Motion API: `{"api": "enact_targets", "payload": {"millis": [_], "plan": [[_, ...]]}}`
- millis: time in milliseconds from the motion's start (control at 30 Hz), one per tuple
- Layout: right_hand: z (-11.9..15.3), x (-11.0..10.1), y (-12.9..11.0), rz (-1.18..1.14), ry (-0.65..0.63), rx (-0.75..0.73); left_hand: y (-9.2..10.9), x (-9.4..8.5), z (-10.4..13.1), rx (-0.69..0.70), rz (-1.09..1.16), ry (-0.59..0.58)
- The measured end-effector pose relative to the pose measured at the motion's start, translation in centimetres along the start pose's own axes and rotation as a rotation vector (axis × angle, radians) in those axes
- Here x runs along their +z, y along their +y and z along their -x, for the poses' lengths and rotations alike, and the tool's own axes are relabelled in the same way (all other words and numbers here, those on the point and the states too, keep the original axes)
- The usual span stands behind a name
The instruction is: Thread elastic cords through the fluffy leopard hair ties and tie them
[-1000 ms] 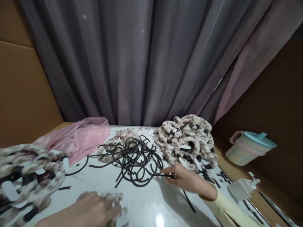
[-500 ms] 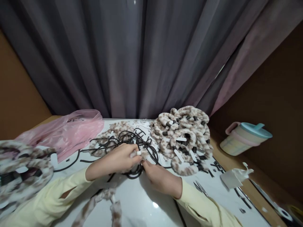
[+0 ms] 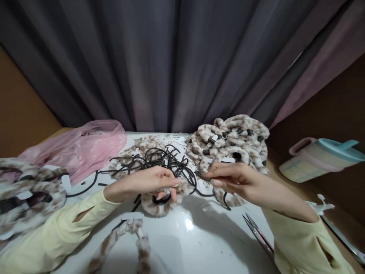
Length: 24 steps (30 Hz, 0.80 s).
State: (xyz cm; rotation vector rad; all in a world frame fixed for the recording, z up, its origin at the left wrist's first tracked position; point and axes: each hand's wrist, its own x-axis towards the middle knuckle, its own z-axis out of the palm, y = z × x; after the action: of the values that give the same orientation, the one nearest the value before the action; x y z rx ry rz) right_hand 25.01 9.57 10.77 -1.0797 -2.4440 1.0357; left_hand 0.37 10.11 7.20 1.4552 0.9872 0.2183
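My left hand (image 3: 152, 182) is closed on a fluffy brown-and-white ring (image 3: 161, 209) with a dark inner edge, and the fingers hide part of it. To its right, my right hand (image 3: 236, 180) pinches a thin black cord (image 3: 200, 176) between thumb and fingers, apart from the ring. A tangle of black cords (image 3: 159, 156) lies just behind my left hand. In front of me a loose fluffy strip (image 3: 142, 243) with a white tag (image 3: 132, 215) bends in an arch. Scissors (image 3: 258, 234) lie slightly open beside my right sleeve.
More fluffy rings with white tags are heaped at the back right (image 3: 248, 129) and far left (image 3: 54, 190). A pink plastic bag (image 3: 94, 148) lies at the back left. On the right stands a lidded cup (image 3: 310, 163). A grey curtain (image 3: 154, 64) hangs behind the white table (image 3: 182, 243).
My right hand has moved away from my left, to the right and up, with a black cord in its fingers. The fluffy ring under my left hand shows more now.
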Motion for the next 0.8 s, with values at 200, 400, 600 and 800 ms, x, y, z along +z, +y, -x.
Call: {"api": "enact_targets", "payload": {"millis": [200, 400, 600, 800], "plan": [[-0.6, 2.7, -1.1, 0.127, 0.14, -0.19, -0.1, 0.3, -0.4, 0.008, 0.228, 0.022], [-0.8, 4.1, -1.2, 0.241, 0.215, -0.248, -0.1, 0.9, -0.2, 0.006, 0.285, -0.008], [-0.9, 4.5, -0.7, 0.503, 0.211, -0.337, 0.0, 1.2, -0.1, 0.004, 0.297, 0.007], [-1.2, 4.9, -1.0, 0.589, 0.289, -0.415, 0.0, 1.3, 0.2, 0.049, 0.285, -0.01]]}}
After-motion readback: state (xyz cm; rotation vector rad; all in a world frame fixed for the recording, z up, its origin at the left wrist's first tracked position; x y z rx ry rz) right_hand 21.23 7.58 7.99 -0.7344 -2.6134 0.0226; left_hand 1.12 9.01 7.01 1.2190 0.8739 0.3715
